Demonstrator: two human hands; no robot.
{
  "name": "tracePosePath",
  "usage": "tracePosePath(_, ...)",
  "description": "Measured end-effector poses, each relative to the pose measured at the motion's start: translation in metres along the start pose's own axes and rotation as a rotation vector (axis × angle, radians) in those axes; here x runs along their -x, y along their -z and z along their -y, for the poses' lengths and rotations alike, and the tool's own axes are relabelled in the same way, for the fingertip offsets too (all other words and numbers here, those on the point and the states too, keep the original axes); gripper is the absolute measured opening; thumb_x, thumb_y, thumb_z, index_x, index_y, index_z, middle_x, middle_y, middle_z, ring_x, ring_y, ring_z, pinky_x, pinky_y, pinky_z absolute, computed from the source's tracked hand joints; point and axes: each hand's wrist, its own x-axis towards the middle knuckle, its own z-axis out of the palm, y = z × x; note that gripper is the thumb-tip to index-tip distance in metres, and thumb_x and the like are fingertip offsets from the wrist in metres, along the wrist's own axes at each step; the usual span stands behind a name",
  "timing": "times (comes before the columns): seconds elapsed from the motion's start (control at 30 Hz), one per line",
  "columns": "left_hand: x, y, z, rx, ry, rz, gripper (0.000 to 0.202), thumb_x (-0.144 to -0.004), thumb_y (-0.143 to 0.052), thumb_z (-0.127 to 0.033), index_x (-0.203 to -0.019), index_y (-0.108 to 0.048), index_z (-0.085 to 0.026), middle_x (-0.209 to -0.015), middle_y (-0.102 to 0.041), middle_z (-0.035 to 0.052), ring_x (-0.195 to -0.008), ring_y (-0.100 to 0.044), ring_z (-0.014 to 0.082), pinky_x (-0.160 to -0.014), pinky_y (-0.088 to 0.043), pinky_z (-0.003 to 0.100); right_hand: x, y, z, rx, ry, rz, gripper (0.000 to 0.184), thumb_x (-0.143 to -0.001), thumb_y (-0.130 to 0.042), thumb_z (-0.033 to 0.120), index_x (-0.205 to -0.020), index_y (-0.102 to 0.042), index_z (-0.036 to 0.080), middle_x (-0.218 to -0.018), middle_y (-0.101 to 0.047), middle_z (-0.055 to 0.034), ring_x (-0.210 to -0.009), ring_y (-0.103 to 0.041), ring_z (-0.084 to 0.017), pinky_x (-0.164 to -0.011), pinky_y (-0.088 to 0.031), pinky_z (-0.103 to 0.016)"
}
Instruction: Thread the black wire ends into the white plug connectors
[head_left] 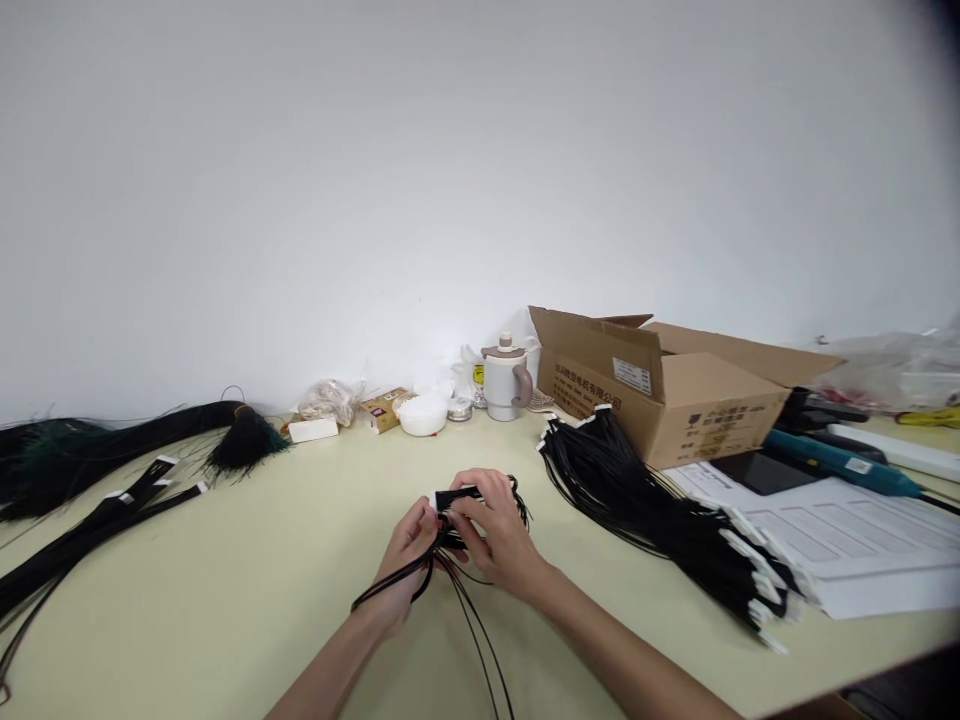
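A bundle of thin black wires (pixel 465 540) is gathered between my two hands over the middle of the table. It has a white connector (pixel 433 502) at its left end. My left hand (pixel 409 545) is closed, thumb and fingers pinching the wires close to that connector. Across the bundle from the right lies my right hand (pixel 495 525), its fingers bent around the wires. Some strands loop over my left wrist, and a few hang down toward the table's near edge. The fingers hide much of the bundle.
More black wires with white connectors (pixel 660 510) lie right, beside an open cardboard box (pixel 712 400), printed paper (pixel 862 540) and a teal tool (pixel 840 462). Black wire bundles (pixel 97 520) lie left. A lidded mug (pixel 502 383) and white bowl (pixel 421 413) stand near the wall.
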Motion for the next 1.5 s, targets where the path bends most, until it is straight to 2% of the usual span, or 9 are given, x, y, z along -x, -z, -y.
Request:
tracePosePath(0.23,0.000,-0.002,0.001,0.036,-0.008,0.038,0.037,-0.076,-0.044,-0.048,-0.093,-0.043,-0.016,-0.092,-0.053,0.0058,-0.061,-0.051,0.0076,-0.052,-0.042,0.022,0.000,-0.002,-0.003,0.001,-0.016,0.002,0.007,-0.084,-0.040,0.015,-0.083,-0.046,0.018,-0.101,-0.047,-0.0048,-0.093,-0.041,-0.015,-0.080,-0.032,-0.033)
tracePosePath(0.4,-0.002,-0.003,0.002,0.031,-0.024,0.010,0.035,-0.074,-0.045,-0.050,-0.083,-0.042,-0.015,-0.080,-0.051,0.0016,-0.059,-0.049,0.0069,-0.050,-0.041,0.020,0.000,-0.003,-0.006,-0.013,0.056,0.019,0.008,-0.084,-0.038,0.012,-0.084,-0.044,0.017,-0.101,-0.047,-0.0053,-0.093,-0.042,-0.014,-0.081,-0.034,-0.032)
tracePosePath(0.57,0.000,-0.006,0.001,0.038,-0.024,0.019,0.035,-0.073,-0.047,-0.050,-0.080,-0.042,-0.016,-0.070,-0.044,-0.0022,-0.056,-0.045,0.0045,-0.050,-0.040,0.017,0.000,-0.003,-0.008,-0.055,0.067,0.026,0.008,-0.085,-0.037,0.011,-0.085,-0.043,0.017,-0.102,-0.047,-0.0057,-0.093,-0.043,-0.013,-0.083,-0.035,-0.031)
tracePosePath(0.97,-0.003,0.000,0.006,0.023,-0.049,0.036,0.037,-0.075,-0.044,-0.051,-0.084,-0.043,-0.015,-0.090,-0.053,0.0051,-0.059,-0.053,0.0074,-0.052,-0.041,0.020,0.001,-0.007,-0.015,-0.141,0.042,0.077,0.011,-0.086,-0.036,0.013,-0.079,-0.044,0.016,-0.104,-0.048,-0.0066,-0.097,-0.043,-0.014,-0.084,-0.037,-0.030)
tracePosePath(1.3,-0.001,0.000,0.000,-0.011,-0.033,0.041,0.040,-0.072,-0.046,-0.053,-0.083,-0.043,-0.015,-0.087,-0.055,0.0051,-0.060,-0.054,0.0091,-0.051,-0.039,0.020,-0.002,0.001,-0.015,-0.148,0.088,0.098,0.011,-0.085,-0.038,0.014,-0.081,-0.048,0.017,-0.104,-0.048,-0.0060,-0.097,-0.045,-0.013,-0.085,-0.036,-0.030)
tracePosePath(1.5,-0.001,-0.002,0.002,-0.014,-0.053,0.028,0.042,-0.072,-0.046,-0.053,-0.090,-0.044,-0.015,-0.086,-0.055,0.0050,-0.063,-0.055,0.0098,-0.051,-0.040,0.019,-0.003,0.003,-0.015,-0.124,0.088,0.135,0.011,-0.085,-0.039,0.013,-0.082,-0.049,0.017,-0.105,-0.048,-0.0048,-0.099,-0.044,-0.013,-0.086,-0.035,-0.029)
